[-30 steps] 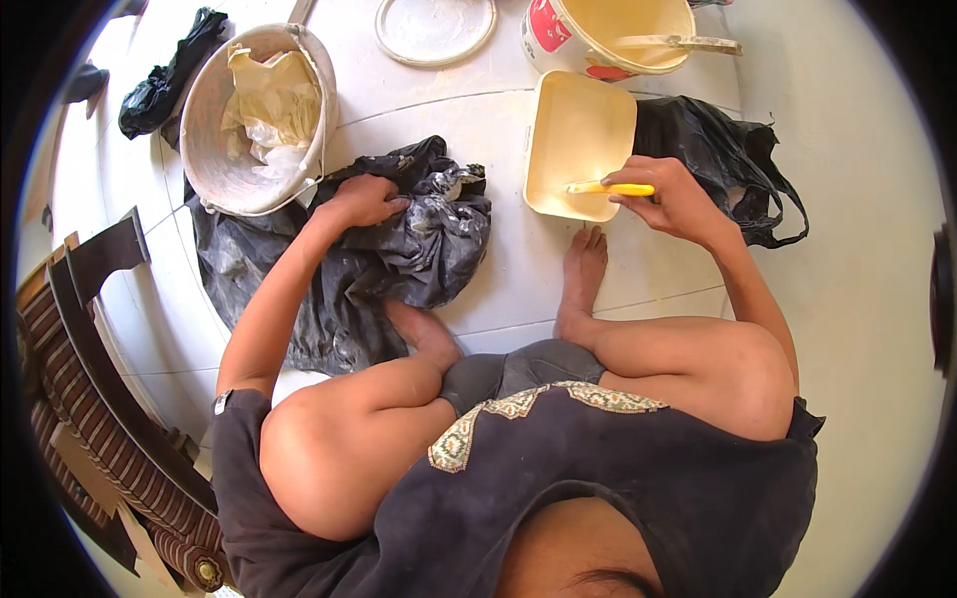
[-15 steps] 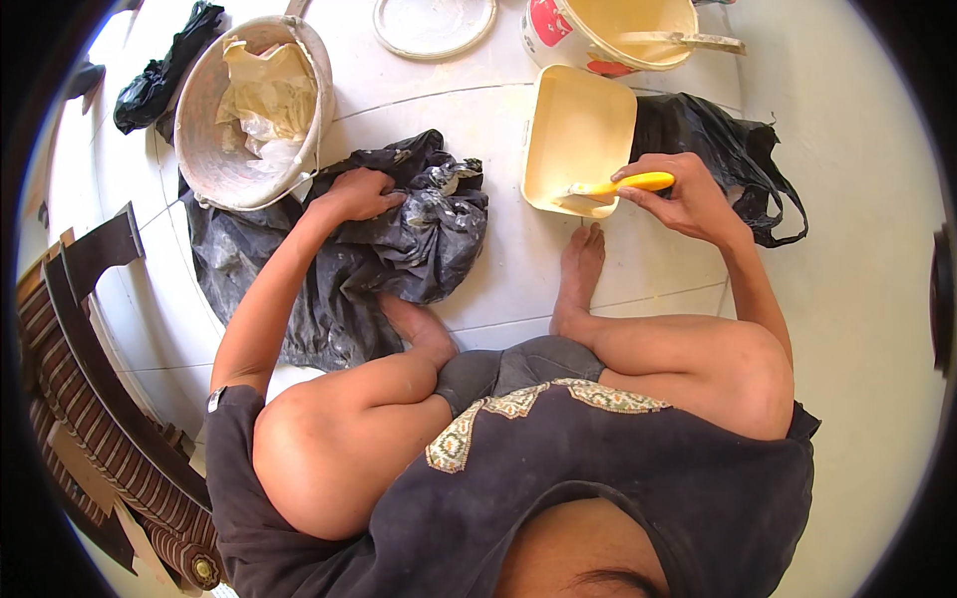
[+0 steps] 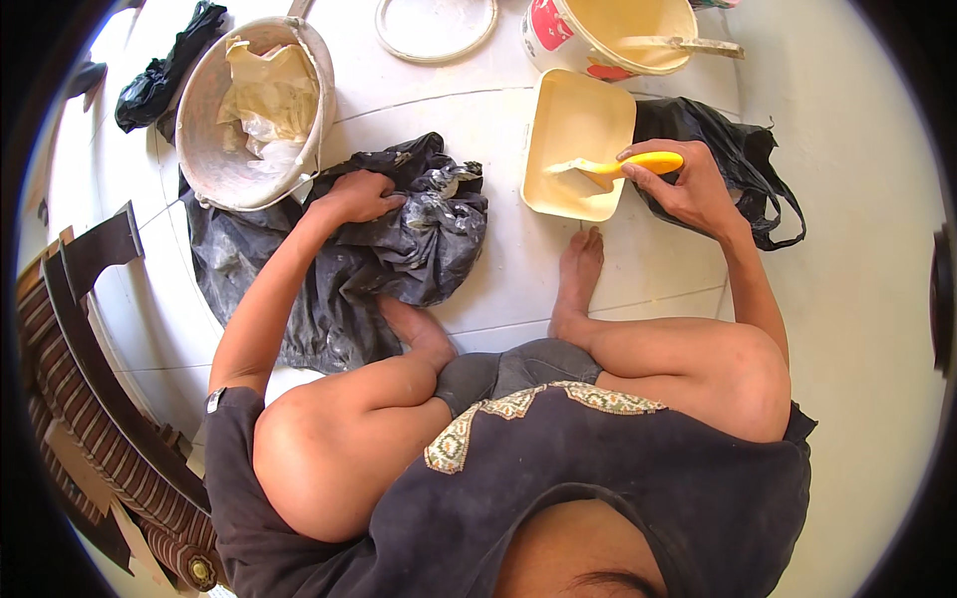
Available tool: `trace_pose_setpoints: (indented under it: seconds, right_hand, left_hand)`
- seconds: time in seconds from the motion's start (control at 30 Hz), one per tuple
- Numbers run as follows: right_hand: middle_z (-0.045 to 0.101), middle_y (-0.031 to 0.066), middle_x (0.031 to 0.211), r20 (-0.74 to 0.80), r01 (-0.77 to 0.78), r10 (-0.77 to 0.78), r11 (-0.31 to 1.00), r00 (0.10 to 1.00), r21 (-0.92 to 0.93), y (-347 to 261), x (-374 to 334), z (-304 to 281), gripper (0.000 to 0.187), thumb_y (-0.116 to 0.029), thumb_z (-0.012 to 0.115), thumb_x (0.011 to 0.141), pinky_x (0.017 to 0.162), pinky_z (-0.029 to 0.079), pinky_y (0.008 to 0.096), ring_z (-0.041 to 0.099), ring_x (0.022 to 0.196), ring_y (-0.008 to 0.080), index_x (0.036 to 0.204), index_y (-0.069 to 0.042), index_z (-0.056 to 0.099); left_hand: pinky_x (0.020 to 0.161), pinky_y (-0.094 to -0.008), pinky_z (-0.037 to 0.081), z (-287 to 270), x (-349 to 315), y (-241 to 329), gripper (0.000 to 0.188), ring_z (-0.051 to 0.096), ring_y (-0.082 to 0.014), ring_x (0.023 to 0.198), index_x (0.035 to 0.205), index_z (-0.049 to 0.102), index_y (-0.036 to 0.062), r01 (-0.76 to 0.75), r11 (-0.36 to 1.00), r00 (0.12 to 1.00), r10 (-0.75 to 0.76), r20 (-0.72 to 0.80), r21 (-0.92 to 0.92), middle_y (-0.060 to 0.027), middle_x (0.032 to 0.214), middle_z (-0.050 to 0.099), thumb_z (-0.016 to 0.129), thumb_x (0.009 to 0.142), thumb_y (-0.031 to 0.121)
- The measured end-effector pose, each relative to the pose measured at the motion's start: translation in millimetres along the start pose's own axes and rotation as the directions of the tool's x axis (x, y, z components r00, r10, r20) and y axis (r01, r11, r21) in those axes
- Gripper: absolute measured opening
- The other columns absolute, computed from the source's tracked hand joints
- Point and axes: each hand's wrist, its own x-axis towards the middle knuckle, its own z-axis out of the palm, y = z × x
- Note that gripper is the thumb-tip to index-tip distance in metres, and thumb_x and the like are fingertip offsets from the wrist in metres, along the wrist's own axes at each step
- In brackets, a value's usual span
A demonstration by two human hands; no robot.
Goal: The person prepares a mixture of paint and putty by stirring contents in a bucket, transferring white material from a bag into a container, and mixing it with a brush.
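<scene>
My right hand (image 3: 690,189) is closed around the yellow handle of a paintbrush (image 3: 646,163). The brush's pale, paint-coated head is over the inside of a cream rectangular tray (image 3: 543,125), which stands on the floor just beyond my right foot. To the left, my left hand (image 3: 361,196) has its fingers curled into a bunched black cloth (image 3: 289,264) smeared with white. Folds of the cloth hide part of those fingers. The cloth spreads over the floor beside my left foot.
A dirty white bucket (image 3: 199,149) with crumpled wrapping inside stands beyond the cloth. Past the tray are a paint bucket (image 3: 563,45) with a stick across it and a round lid (image 3: 394,45). Black bags (image 3: 733,149) lie around; a striped wooden chair (image 3: 110,419) is at left.
My right hand has turned slightly, and the paintbrush's head has shifted up and away from the tray's near edge, toward its middle. My left hand stays on the cloth.
</scene>
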Motion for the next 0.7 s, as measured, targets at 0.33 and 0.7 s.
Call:
trace_pose_setpoints:
  seconds: [0.33,0.7]
  right_hand:
    - [0.065,0.0054,0.066,-0.161,-0.096,0.121,0.983,0.979,0.155,-5.0,-9.2,49.8,0.018,-0.014,0.066,0.092,0.052,0.044,0.0228,0.055,0.055,0.0074,0.096,0.003,0.07]
    - [0.063,0.0166,0.063,-0.184,-0.124,0.128,0.992,0.974,0.034,-14.6,-13.7,38.4,0.02,-0.019,0.067,0.088,0.053,0.047,0.0314,0.057,0.05,0.0245,0.086,0.0,0.071]
  left_hand:
    - [0.085,-0.047,0.049,2.8,1.8,-3.0,0.046,0.064,-0.0394,0.097,0.104,0.07,0.0066,-0.035,0.999,0.999,0.035,-0.019,0.002,-0.0211,0.099,0.069,0.056,0.09,0.048]
    - [0.088,-0.0462,0.049,1.9,-0.2,-2.1,0.047,0.065,-0.0371,0.1,0.104,0.071,0.0074,-0.014,1.0,1.0,0.014,-0.006,-0.006,-0.0188,0.102,0.07,0.056,0.09,0.049]
